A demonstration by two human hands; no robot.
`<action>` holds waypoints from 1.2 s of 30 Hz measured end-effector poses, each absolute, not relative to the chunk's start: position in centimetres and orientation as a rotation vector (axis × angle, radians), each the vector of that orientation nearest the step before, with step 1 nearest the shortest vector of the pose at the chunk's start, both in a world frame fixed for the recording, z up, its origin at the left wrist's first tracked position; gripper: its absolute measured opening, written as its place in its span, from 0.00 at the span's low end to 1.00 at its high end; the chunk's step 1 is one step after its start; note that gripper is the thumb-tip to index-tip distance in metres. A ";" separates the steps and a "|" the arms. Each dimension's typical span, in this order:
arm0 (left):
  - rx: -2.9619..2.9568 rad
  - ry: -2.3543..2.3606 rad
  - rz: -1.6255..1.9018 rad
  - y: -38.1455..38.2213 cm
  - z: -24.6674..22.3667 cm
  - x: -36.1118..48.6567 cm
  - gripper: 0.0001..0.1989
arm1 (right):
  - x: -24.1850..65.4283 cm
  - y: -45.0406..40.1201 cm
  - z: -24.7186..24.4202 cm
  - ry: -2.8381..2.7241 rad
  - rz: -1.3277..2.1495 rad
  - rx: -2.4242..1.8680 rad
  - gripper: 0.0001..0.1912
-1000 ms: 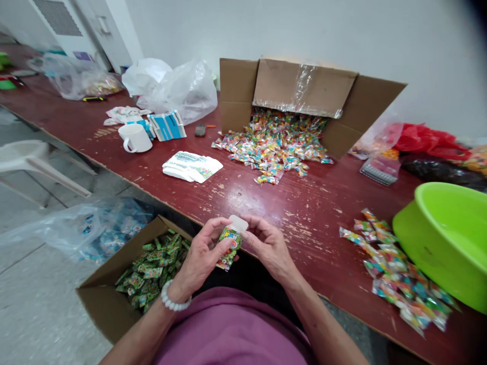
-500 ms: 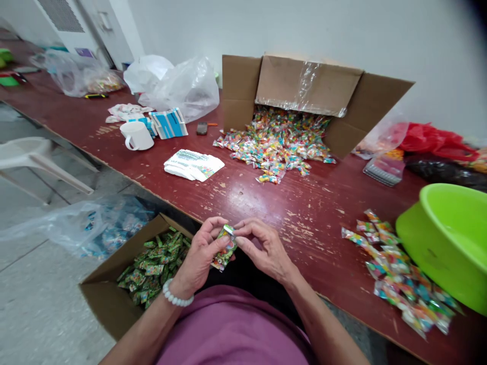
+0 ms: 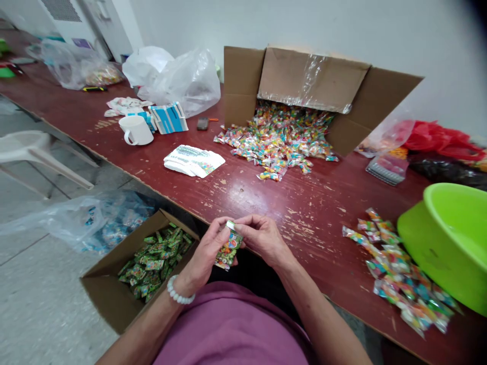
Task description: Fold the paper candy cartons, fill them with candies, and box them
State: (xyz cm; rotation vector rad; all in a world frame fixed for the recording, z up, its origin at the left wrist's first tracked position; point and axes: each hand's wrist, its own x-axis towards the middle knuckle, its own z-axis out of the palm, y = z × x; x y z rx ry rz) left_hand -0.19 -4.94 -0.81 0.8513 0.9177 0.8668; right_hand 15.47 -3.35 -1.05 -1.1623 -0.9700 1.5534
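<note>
Over the table's front edge, my left hand (image 3: pixel 203 258) is closed around a small green printed box (image 3: pixel 230 246) with colourful pictures. My right hand (image 3: pixel 265 239) pinches the white-edged flap at the top of that box, thumb and forefinger pressed together. Whether anything is inside the box cannot be seen. Below and left of my left hand, an open cardboard carton (image 3: pixel 104 299) holds a heap of similar small green boxes (image 3: pixel 160 258). A stack of flat printed card blanks (image 3: pixel 192 161) lies on the table beyond my hands.
A large carton (image 3: pixel 312 76) spills wrapped candies (image 3: pixel 281 137) across the red table (image 3: pixel 315 203). At right are a lime-green basin (image 3: pixel 437 248) and loose candy packets (image 3: pixel 395 268). A white mug (image 3: pixel 136 130), plastic bags (image 3: pixel 186 81) and a white stool (image 3: pixel 26 147) are at left.
My right fingers have shifted onto the flap at the box's top, which now stands more upright. The box face shows more fully. The camera view has moved slightly.
</note>
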 end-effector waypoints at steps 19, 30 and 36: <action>0.844 0.934 0.972 -5.0 -1.9 -0.2 0.26 | 16.1 -4.9 -1.0 -1.537 1.165 -1.120 0.08; 0.656 0.940 1.132 -4.3 -1.4 0.3 0.14 | 14.7 -6.4 -2.3 -1.809 0.740 -1.229 0.37; 0.476 0.863 1.214 -4.5 -2.9 -0.5 0.18 | 12.5 -6.4 -3.8 -2.164 0.158 -1.356 0.46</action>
